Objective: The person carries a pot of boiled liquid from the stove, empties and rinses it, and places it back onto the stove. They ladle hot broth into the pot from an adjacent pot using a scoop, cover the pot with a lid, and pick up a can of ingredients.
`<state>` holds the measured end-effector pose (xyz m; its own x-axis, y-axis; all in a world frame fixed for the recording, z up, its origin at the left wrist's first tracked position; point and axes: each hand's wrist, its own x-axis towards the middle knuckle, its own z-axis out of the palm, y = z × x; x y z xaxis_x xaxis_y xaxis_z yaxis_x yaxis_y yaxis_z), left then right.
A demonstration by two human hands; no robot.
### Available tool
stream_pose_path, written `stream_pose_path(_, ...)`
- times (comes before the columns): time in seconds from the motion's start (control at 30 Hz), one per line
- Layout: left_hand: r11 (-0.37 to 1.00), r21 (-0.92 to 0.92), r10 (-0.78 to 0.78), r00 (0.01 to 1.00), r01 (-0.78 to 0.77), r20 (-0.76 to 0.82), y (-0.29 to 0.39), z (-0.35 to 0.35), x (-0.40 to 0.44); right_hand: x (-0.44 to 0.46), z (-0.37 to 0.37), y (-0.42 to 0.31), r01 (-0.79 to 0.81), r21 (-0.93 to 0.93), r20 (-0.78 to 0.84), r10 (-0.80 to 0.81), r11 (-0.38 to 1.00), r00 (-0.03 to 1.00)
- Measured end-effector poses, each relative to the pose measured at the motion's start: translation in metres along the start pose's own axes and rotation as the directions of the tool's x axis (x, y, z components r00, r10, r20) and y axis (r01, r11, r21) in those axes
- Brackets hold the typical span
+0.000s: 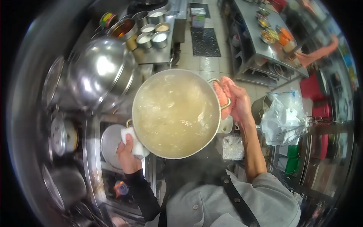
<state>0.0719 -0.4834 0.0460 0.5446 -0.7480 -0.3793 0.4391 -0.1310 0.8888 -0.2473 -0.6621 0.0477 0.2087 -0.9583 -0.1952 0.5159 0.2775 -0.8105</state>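
Observation:
A large metal pot (pixel 176 113) full of cloudy, pale yellow liquid hangs in front of my body, held between both hands. My left hand (pixel 129 154) is closed on a folded white cloth (pixel 132 140) against the pot's left side, where part of a handle (pixel 129 123) shows. On the other side, my right hand (pixel 239 97) grips the right loop handle (pixel 226 103) through an orange-pink cloth (pixel 222 92). Behind my left hand lies a round metal lid or pan (pixel 111 145), partly covered by the hand and cloth.
A lit burner (pixel 121 188) glows at lower left. Big shiny metal bowls (pixel 100 70) stand on the left, with metal containers of powders (pixel 159 39) beyond. A steel table (pixel 261 41) with food bowls is at far right. A black mat (pixel 205 41) lies on the tiled floor.

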Motion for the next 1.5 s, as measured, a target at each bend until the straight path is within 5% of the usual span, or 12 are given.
stream_pose_path(0.13, 0.999, 0.043, -0.032, 0.985, 0.025, 0.167, 0.006, 0.103, 0.082, 0.052, -0.047, -0.036, 0.145, 0.051, -0.263, -0.127, 0.988, 0.956)
stream_pose_path(0.37, 0.985, 0.103, -0.166, 0.911, 0.137, 0.378, -0.002, 0.273, 0.224, 0.144, -0.114, -0.089, 0.369, 0.050, -0.404, -0.319, 0.928, 0.857)
stream_pose_path(0.4, 0.980, 0.130, -0.191, 0.895, 0.150, 0.404, -0.003, 0.298, 0.244, 0.160, -0.098, -0.103, 0.346, 0.023, -0.528, -0.283, 0.938, 0.801)
stream_pose_path(0.5, 0.967, 0.179, -0.248, 0.834, 0.182, 0.492, -0.011, 0.373, 0.298, 0.208, -0.139, -0.124, 0.376, 0.044, -0.455, -0.316, 0.926, 0.833)
stream_pose_path(0.6, 0.965, 0.227, -0.235, 0.820, 0.132, 0.522, -0.014, 0.448, 0.354, 0.268, -0.173, -0.138, 0.402, 0.037, -0.657, -0.281, 0.915, 0.699)
stream_pose_path(0.7, 0.957, 0.243, -0.271, 0.795, 0.160, 0.543, -0.023, 0.508, 0.401, 0.326, -0.211, -0.159, 0.416, 0.090, -0.554, -0.302, 0.905, 0.776)
stream_pose_path(0.8, 0.956, 0.249, -0.268, 0.795, 0.152, 0.545, -0.029, 0.580, 0.451, 0.396, -0.228, -0.192, 0.421, 0.053, -0.647, -0.290, 0.905, 0.705)
stream_pose_path(1.03, 0.945, 0.299, -0.279, 0.801, 0.132, 0.529, -0.030, 0.726, 0.591, 0.581, -0.274, -0.260, 0.403, 0.093, -0.617, -0.265, 0.911, 0.741)
stream_pose_path(1.2, 0.948, 0.277, -0.293, 0.759, 0.153, 0.582, -0.020, 0.856, 0.705, 0.724, -0.281, -0.316, 0.518, 0.070, -0.765, -0.288, 0.852, 0.576)
stream_pose_path(1.3, 0.938, 0.323, -0.294, 0.771, 0.121, 0.565, -0.014, 0.926, 0.775, 0.805, -0.307, -0.345, 0.480, 0.176, -0.693, -0.238, 0.859, 0.680)
stream_pose_path(1.47, 0.941, 0.324, -0.277, 0.774, 0.098, 0.569, -0.005, 1.047, 0.882, 0.957, -0.342, -0.396, 0.464, 0.098, -0.735, -0.251, 0.880, 0.630)
stream_pose_path(1.5, 0.940, 0.324, -0.281, 0.785, 0.109, 0.552, -0.005, 1.069, 0.903, 0.988, -0.359, -0.408, 0.432, 0.128, -0.685, -0.236, 0.893, 0.690)
